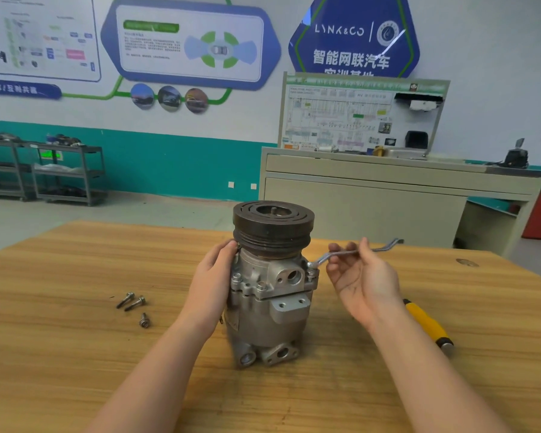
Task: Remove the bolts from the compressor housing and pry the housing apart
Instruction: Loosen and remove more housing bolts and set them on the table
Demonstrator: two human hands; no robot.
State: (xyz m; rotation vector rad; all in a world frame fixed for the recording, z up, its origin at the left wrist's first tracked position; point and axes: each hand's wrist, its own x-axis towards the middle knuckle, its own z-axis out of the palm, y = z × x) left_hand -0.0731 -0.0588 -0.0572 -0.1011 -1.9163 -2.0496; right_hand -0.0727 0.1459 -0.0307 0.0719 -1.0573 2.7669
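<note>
Compressor housing (263, 307), between the left hand (213, 276) and the right hand (361, 276): dull silver-grey cast metal, with a dark brown-black pulley (272, 226) on top marked by concentric grooves. Wrench (350, 253), in the fingers of the right hand: bright silver. Loose bolts (135, 304), to the left of the left hand: dark grey shanks with silver-grey heads. Tool handle (428, 326), below and right of the right hand: yellow, with black bands and a silver-grey end. Table (75, 307), beneath both hands: light honey-brown wood with a streaked grain pattern and a dark knot to the far right of the right hand.
</note>
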